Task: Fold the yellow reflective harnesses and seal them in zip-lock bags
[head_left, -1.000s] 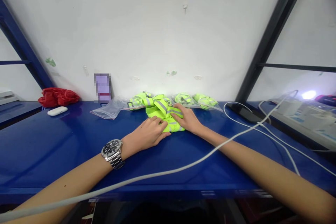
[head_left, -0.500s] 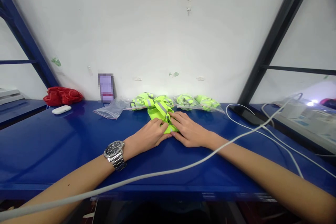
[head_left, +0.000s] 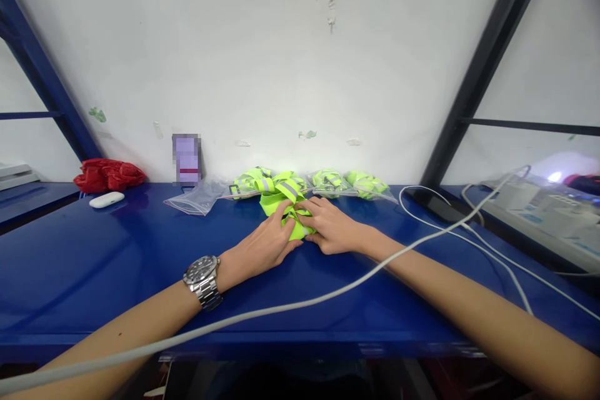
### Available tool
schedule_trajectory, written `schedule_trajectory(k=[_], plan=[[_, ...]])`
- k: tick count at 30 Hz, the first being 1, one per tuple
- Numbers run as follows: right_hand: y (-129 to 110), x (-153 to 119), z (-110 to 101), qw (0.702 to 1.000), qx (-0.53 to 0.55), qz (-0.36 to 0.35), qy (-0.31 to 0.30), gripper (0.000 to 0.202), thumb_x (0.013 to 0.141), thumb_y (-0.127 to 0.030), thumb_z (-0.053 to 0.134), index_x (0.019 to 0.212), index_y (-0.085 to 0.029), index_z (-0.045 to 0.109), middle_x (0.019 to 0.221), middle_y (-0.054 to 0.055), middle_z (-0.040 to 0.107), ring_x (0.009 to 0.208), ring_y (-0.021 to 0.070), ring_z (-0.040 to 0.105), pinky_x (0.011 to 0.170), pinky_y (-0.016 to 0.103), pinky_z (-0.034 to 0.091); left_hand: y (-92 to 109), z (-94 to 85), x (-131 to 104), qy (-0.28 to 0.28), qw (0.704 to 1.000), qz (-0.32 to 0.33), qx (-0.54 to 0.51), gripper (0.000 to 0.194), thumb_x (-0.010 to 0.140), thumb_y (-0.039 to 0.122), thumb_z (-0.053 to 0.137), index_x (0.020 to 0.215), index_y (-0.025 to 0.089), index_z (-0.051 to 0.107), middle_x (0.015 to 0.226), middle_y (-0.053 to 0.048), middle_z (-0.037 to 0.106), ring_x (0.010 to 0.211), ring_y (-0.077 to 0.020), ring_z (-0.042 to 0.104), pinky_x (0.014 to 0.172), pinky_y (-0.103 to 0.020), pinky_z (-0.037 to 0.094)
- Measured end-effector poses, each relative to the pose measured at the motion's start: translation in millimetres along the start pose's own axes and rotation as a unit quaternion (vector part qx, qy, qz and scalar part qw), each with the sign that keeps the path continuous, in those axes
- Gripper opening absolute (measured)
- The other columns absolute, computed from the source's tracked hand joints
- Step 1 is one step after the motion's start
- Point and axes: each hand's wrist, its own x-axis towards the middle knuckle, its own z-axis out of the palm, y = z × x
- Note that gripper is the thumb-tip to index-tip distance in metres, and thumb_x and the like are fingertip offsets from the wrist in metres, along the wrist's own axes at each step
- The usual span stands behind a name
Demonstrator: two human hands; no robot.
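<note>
On the blue table (head_left: 140, 275), the left hand (head_left: 265, 244) curls over the near-centre yellow strap bundle (head_left: 302, 231), pinning its left; steady pressure should stop it springing loose. The right hand (head_left: 335, 228), half-closed, grips its right; tucking evenly inward suits soft webbing.

Brought the right hand (head_left: 336, 229) in closer to the left hand (head_left: 265, 245); reached farther forward over the grip with a left finger; gathered in neon fabric (head_left: 272, 202) earlier spread right of the grip.
</note>
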Motion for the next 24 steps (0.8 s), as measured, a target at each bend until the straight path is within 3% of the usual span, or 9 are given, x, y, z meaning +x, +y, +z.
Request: schedule_trajectory(k=[4, 8, 10, 13, 15, 19, 21, 24], plan=[[1, -2, 3, 0.999, 0.044, 0.012, 0.024, 0.031, 0.080, -0.014, 0.060, 0.111, -0.015, 0.060, 0.115, 0.016, 0.059, 0.107, 0.0280, 0.052, 0.089, 0.045, 0.043, 2, -4.5, 3, -0.021, 0.999, 0.025, 0.007, 0.029, 0.098, 0.035, 0.036, 0.119, 0.017, 0.044, 0.141, -0.018, 0.037, 0.115, -0.0278, 0.054, 0.089, -0.042, 0.052], [8, -8, 9, 0.988, 0.127, 0.029, 0.088, 0.043, 0.076, -0.016, 0.067, 0.118, -0.019, 0.056, 0.119, 0.012, 0.059, 0.111, 0.0270, 0.056, 0.091, 0.042, 0.047, 3, -5.6, 4, -0.030, 0.999, 0.000, -0.025, 0.050, 0.097, 0.037, 0.041, 0.141, 0.021, 0.023, 0.126, -0.014, 0.050, 0.109, -0.0259, 0.057, 0.083, -0.038, 0.052], [12, -12, 14, 0.973, 0.172, 0.046, 0.143, 0.055, 0.073, -0.022, 0.073, 0.123, -0.020, 0.050, 0.127, 0.014, 0.053, 0.116, 0.0278, 0.054, 0.094, 0.042, 0.047, 2, -4.5, 3, -0.029, 0.999, -0.015, -0.025, 0.057, 0.097, 0.039, 0.041, 0.145, 0.022, 0.016, 0.122, -0.013, 0.053, 0.105, -0.0263, 0.059, 0.083, -0.038, 0.051], [18, -16, 18, 0.947, 0.235, 0.079, 0.204, 0.081, 0.064, -0.036, 0.081, 0.131, -0.019, 0.039, 0.129, 0.016, 0.049, 0.113, 0.0282, 0.057, 0.091, 0.043, 0.050, 0, -2.5, 0, -0.027, 0.999, -0.027, -0.020, 0.054, 0.097, 0.043, 0.040, 0.142, 0.020, 0.022, 0.124, -0.015, 0.053, 0.107, -0.0280, 0.059, 0.084, -0.039, 0.049], [20, -17, 18, 0.953, 0.227, 0.064, 0.190, 0.075, 0.067, -0.041, 0.080, 0.129, -0.020, 0.043, 0.124, 0.015, 0.052, 0.111, 0.0280, 0.058, 0.090, 0.044, 0.050, -1, -1.7, -2, -0.024, 0.999, -0.032, -0.028, 0.051, 0.096, 0.044, 0.040, 0.138, 0.018, 0.028, 0.125, -0.017, 0.053, 0.109, -0.0282, 0.058, 0.085, -0.039, 0.049], [18, -19, 13, 0.979, 0.169, -0.001, 0.113, 0.047, 0.088, -0.038, 0.060, 0.131, -0.021, 0.049, 0.127, 0.016, 0.049, 0.119, 0.0269, 0.050, 0.094, 0.045, 0.048, 0, -0.9, -4, -0.007, 0.999, -0.031, -0.042, 0.053, 0.097, 0.044, 0.039, 0.139, 0.016, 0.025, 0.125, -0.018, 0.054, 0.114, -0.0286, 0.056, 0.087, -0.040, 0.049], [17, -19, 11, 0.986, 0.144, -0.010, 0.087, 0.048, 0.092, -0.036, 0.053, 0.137, -0.021, 0.044, 0.131, 0.018, 0.045, 0.122, 0.0273, 0.046, 0.096, 0.046, 0.046, 1, -0.7, -3, -0.006, 0.999, -0.029, -0.030, 0.051, 0.097, 0.044, 0.039, 0.137, 0.015, 0.025, 0.124, -0.018, 0.054, 0.114, -0.0286, 0.056, 0.087, -0.040, 0.049], [16, -17, 11, 0.994, 0.095, -0.010, 0.061, 0.055, 0.091, -0.038, 0.053, 0.140, -0.017, 0.039, 0.134, 0.020, 0.043, 0.127, 0.0307, 0.041, 0.101, 0.051, 0.040, 3, -1.1, -2, -0.028, 0.999, -0.027, 0.009, 0.037, 0.098, 0.043, 0.036, 0.123, 0.016, 0.039, 0.117, -0.015, 0.056, 0.107, -0.0274, 0.058, 0.083, -0.039, 0.051]])
